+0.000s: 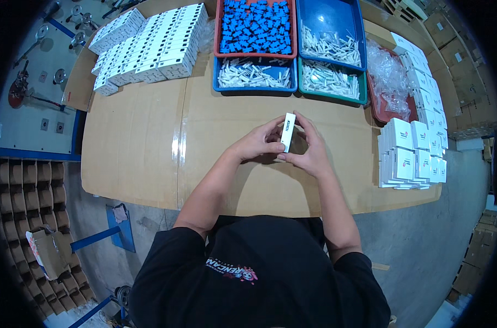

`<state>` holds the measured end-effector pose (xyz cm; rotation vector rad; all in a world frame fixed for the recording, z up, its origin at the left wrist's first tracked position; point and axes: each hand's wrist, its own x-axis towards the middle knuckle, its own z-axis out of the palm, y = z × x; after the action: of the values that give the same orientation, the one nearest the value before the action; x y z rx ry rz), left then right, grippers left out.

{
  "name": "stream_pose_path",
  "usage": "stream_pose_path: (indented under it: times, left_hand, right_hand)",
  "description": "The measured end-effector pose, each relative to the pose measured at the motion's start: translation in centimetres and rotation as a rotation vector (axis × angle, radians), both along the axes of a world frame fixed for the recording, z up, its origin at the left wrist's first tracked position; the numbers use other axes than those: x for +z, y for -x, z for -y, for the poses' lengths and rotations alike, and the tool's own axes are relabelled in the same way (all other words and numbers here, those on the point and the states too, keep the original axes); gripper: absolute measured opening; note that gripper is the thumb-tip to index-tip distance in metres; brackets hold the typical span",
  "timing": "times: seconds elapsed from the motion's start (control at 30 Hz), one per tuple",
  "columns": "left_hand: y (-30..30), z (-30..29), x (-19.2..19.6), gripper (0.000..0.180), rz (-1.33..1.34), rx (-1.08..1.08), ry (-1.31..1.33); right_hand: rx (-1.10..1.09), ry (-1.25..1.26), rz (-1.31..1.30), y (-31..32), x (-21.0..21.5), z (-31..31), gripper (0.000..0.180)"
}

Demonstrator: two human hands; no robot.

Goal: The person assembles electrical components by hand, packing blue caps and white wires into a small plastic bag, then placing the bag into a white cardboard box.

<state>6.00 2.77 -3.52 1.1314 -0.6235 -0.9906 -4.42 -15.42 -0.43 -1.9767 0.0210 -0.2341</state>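
Observation:
A small white box (pixel 288 133) with dark print on its narrow side is held upright above the cardboard-covered table (pixel 133 142). My left hand (pixel 257 140) pinches it from the left, fingers at the top and thumb near the bottom. From the other side my right hand (pixel 311 148) grips the same box, a finger by its upper end and the thumb low down. The box's far side is hidden from me.
Rows of white boxes (pixel 150 49) stand far left. At the back are a red tray (pixel 217 33) of blue parts and blue (pixel 214 82) and green (pixel 363 97) trays of slim white pieces. Clear plastic bags (pixel 388 76) fill another tray, near stacked flat white boxes (pixel 402 164) at right.

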Motion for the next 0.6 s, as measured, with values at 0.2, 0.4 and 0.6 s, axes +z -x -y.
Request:
stream_pose_path:
  times: [0.2, 0.4, 0.6]
  left_hand:
    - [-0.1, -0.6, 1.3, 0.096, -0.065, -0.019, 0.005]
    - [-0.2, -0.8, 0.9, 0.092, -0.081, -0.041, 0.004]
    - [-0.2, -0.7, 0.2, 0.091, -0.128, -0.022, 0.003]
  right_hand:
    - [0.024, 0.093, 0.054, -0.4, 0.9, -0.1, 0.103]
    - [0.035, 0.141, 0.096, -0.4, 0.8, -0.2, 0.102]
    - [0.004, -0.067, 0.055, -0.4, -1.0, 0.5, 0.103]
